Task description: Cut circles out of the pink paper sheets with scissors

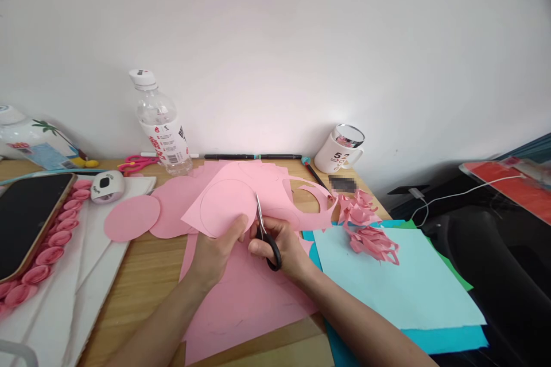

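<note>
My left hand (pixel 219 246) pinches the lower edge of a sheet of pink paper (pixel 228 203) that has a circle drawn on it. Fingers of my right hand (pixel 282 243) are closed around black-handled scissors (pixel 260 218), whose blades point away from me at the paper's right edge. Below both hands lies a larger pink sheet (pixel 245 309). More pink paper, with curved cut-outs, lies behind the held piece. Two pink paper discs (pixel 131 219) overlap to the left.
A clear bottle (pixel 161 126) and a white mug (pixel 340 148) stand by the wall. Crumpled pink scraps (pixel 372 241) rest on light-blue paper (pixel 400 287) at right. A phone (pixel 32 218) and rolled pink paper flowers (pixel 49 255) lie left, near pink scissors (pixel 138 163).
</note>
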A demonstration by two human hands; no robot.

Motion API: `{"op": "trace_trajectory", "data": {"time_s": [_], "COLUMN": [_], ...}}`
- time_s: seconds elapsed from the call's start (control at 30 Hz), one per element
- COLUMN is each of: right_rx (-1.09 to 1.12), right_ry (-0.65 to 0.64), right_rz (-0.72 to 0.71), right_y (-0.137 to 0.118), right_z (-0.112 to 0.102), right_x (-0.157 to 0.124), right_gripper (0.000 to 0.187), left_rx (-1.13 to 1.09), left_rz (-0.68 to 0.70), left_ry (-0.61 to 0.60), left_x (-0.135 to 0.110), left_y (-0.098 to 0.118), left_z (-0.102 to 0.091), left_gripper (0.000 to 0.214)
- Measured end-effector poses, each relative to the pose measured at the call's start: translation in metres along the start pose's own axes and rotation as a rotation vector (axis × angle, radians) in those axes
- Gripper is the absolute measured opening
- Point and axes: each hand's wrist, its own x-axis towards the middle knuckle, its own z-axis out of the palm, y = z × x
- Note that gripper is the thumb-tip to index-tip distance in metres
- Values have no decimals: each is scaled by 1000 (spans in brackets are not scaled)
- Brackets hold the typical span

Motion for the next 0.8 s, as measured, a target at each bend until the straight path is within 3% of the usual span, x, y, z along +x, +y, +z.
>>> {"op": "trace_trajectory", "data": {"time_s": [0.13,0.3,0.8], "right_rx": [9,0,-34], "right_ry": [17,15,-51], "right_rz": [4,-10,-62], "right_y": [1,4,-2], "right_z": [2,2,-1], "right_x": [0,0,1], "right_gripper": [40,41,45], "left_rx": [-14,50,145], "left_rz": [35,60,36], "left_ry": [80,-4,-20], "left_x": [-1,0,-2], "left_y": [-5,-7,-5], "left_z": [-1,0,-4], "left_gripper": [23,23,26]}}
